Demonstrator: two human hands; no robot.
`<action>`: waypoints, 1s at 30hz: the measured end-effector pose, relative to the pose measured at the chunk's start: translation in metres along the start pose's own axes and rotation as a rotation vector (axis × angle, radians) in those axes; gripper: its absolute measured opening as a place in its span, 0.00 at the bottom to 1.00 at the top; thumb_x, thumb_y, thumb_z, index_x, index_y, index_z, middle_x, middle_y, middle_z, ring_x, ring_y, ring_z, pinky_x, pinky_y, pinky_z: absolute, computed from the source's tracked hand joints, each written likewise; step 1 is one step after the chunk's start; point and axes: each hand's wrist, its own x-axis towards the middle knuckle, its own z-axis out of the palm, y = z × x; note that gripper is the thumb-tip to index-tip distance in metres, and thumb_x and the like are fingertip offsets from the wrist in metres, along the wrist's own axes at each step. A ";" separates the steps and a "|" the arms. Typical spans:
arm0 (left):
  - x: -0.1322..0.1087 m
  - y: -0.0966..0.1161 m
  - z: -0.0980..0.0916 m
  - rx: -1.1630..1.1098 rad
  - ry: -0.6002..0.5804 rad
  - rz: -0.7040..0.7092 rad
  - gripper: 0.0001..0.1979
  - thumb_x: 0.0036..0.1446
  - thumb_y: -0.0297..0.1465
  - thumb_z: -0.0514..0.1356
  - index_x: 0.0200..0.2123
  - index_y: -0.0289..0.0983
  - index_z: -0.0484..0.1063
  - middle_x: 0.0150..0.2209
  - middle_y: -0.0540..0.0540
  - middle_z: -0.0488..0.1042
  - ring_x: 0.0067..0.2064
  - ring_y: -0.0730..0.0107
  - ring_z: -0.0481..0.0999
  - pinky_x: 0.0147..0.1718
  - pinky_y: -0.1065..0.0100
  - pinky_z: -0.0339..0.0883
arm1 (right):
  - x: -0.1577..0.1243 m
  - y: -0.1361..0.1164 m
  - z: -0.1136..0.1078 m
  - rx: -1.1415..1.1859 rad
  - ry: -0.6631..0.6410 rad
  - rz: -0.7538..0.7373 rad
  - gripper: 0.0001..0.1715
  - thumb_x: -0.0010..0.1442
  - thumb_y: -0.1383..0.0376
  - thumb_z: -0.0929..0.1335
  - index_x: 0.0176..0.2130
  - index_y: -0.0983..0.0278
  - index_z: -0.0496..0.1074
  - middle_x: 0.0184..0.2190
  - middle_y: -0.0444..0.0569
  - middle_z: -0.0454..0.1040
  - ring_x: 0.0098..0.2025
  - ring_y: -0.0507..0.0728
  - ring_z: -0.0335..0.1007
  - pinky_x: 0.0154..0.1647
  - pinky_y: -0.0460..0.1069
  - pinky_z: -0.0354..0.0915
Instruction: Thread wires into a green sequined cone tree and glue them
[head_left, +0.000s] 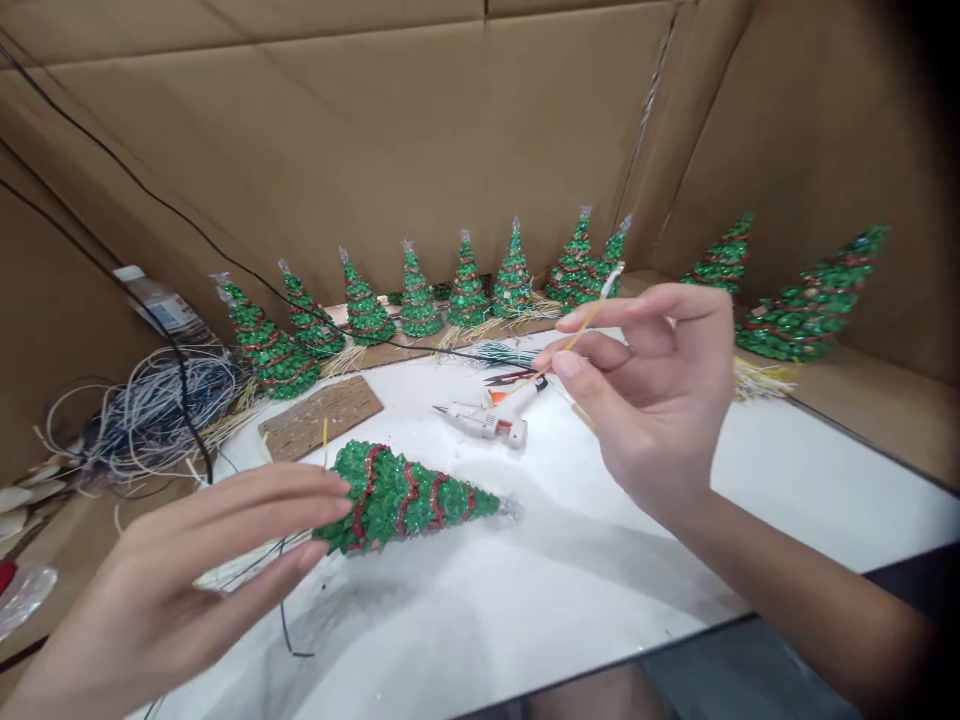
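Observation:
A small green Christmas tree ornament (pixel 424 497) with red garlands and a clear star tip lies on its side over the white board, tip to the right. My left hand (pixel 217 560) has its fingers and thumb at the tree's base, loosely around it; the palm side is partly hidden. Dark wires and a short yellow one stick out near that base. Raised above the board, my right hand (pixel 645 390) pinches a thin yellow wire (pixel 581 335) with a white end between thumb and fingers. Behind it lies a white glue gun (pixel 487 425) with an orange part.
Several similar trees (pixel 421 290) stand along the back, with two more (pixel 814 295) at right. At left are a tangle of wires (pixel 150 410), a plastic bottle (pixel 169 305) and a brown board (pixel 322 415). Red-handled pliers (pixel 514 378) lie behind the glue gun. Black cables cross the left side.

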 end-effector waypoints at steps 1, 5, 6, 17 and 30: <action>0.006 -0.001 0.001 0.027 -0.025 0.004 0.13 0.57 0.33 0.58 0.46 0.51 0.74 0.47 0.54 0.77 0.45 0.67 0.77 0.44 0.69 0.73 | 0.000 -0.002 0.003 0.038 0.002 0.040 0.19 0.57 0.74 0.68 0.42 0.58 0.57 0.38 0.41 0.67 0.41 0.51 0.70 0.40 0.47 0.73; 0.015 -0.020 0.003 0.097 0.006 -0.124 0.12 0.59 0.38 0.56 0.46 0.48 0.73 0.44 0.54 0.78 0.42 0.66 0.78 0.38 0.69 0.72 | -0.001 -0.010 0.020 0.079 -0.010 0.283 0.20 0.58 0.65 0.69 0.43 0.57 0.53 0.38 0.41 0.67 0.36 0.50 0.71 0.42 0.49 0.72; 0.015 -0.025 0.004 0.103 -0.001 -0.188 0.13 0.60 0.39 0.55 0.46 0.47 0.74 0.44 0.52 0.78 0.42 0.63 0.78 0.39 0.67 0.72 | -0.002 -0.011 0.026 0.090 -0.020 0.333 0.21 0.58 0.63 0.69 0.43 0.56 0.52 0.38 0.41 0.67 0.36 0.50 0.71 0.42 0.50 0.72; 0.008 -0.055 0.040 -0.086 -0.127 -0.382 0.16 0.63 0.38 0.50 0.45 0.38 0.73 0.39 0.45 0.80 0.39 0.63 0.78 0.37 0.68 0.68 | -0.005 0.005 0.059 0.332 -0.034 0.551 0.26 0.53 0.64 0.70 0.43 0.58 0.51 0.40 0.41 0.66 0.37 0.49 0.70 0.44 0.49 0.71; -0.006 -0.061 0.053 -0.091 0.018 -0.191 0.11 0.61 0.30 0.53 0.37 0.36 0.74 0.35 0.44 0.79 0.36 0.66 0.77 0.36 0.69 0.68 | -0.008 0.028 0.046 0.287 0.070 0.731 0.29 0.45 0.66 0.73 0.41 0.59 0.55 0.37 0.39 0.67 0.35 0.49 0.69 0.40 0.47 0.70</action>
